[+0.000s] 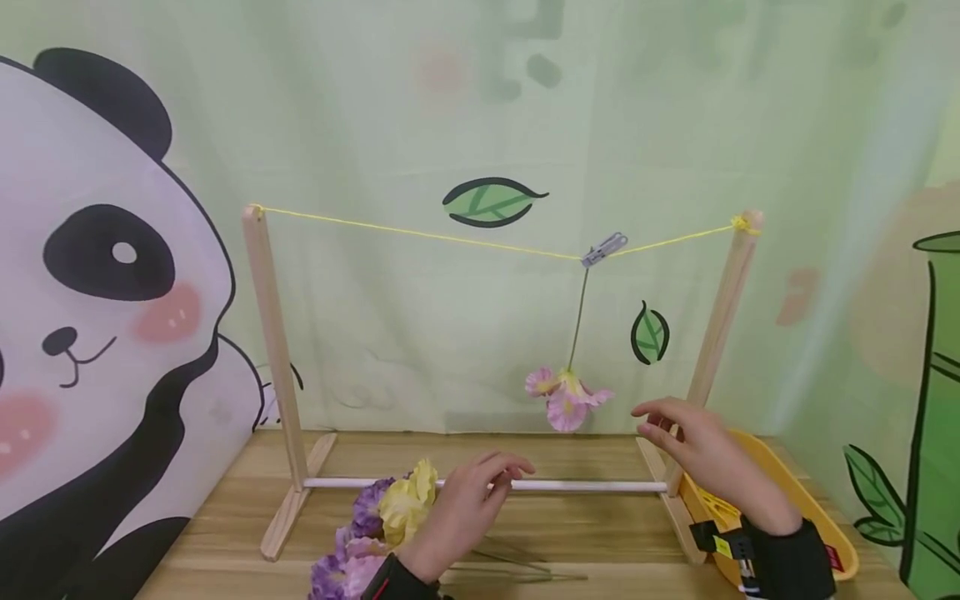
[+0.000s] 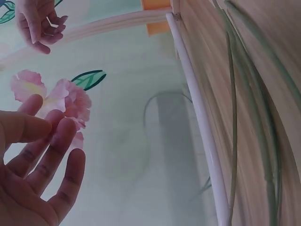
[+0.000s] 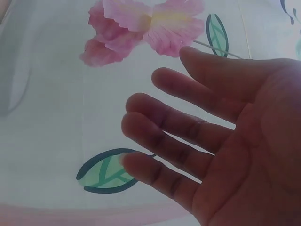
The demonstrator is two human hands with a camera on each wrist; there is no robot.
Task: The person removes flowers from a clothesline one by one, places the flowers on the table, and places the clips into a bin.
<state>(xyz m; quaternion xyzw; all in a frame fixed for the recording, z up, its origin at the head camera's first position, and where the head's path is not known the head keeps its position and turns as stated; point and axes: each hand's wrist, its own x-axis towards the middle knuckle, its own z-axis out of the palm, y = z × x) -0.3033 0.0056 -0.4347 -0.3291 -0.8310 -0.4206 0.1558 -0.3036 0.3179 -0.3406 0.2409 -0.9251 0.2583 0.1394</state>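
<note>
A pink artificial flower [image 1: 567,400] hangs upside down by its stem from a grey clothespin [image 1: 604,249], which is clipped on a yellow string [image 1: 420,232]. My right hand [image 1: 701,442] is held up just right of the blossom, fingers loosely bent and holding nothing. In the right wrist view its fingers [image 3: 164,115] are spread apart below the pink petals [image 3: 176,26]. My left hand [image 1: 468,508] hovers over a pile of flowers, also with nothing in it. Purple blooms [image 1: 371,508], a yellow bloom [image 1: 407,504] and green stems [image 2: 254,99] lie around it on the table.
The string runs between two wooden posts [image 1: 273,342] joined low down by a white rod [image 1: 600,486]. A yellow basket [image 1: 817,521] stands at the right, partly behind my right forearm. Behind the frame hangs a printed backdrop [image 1: 405,333] with a panda and leaves.
</note>
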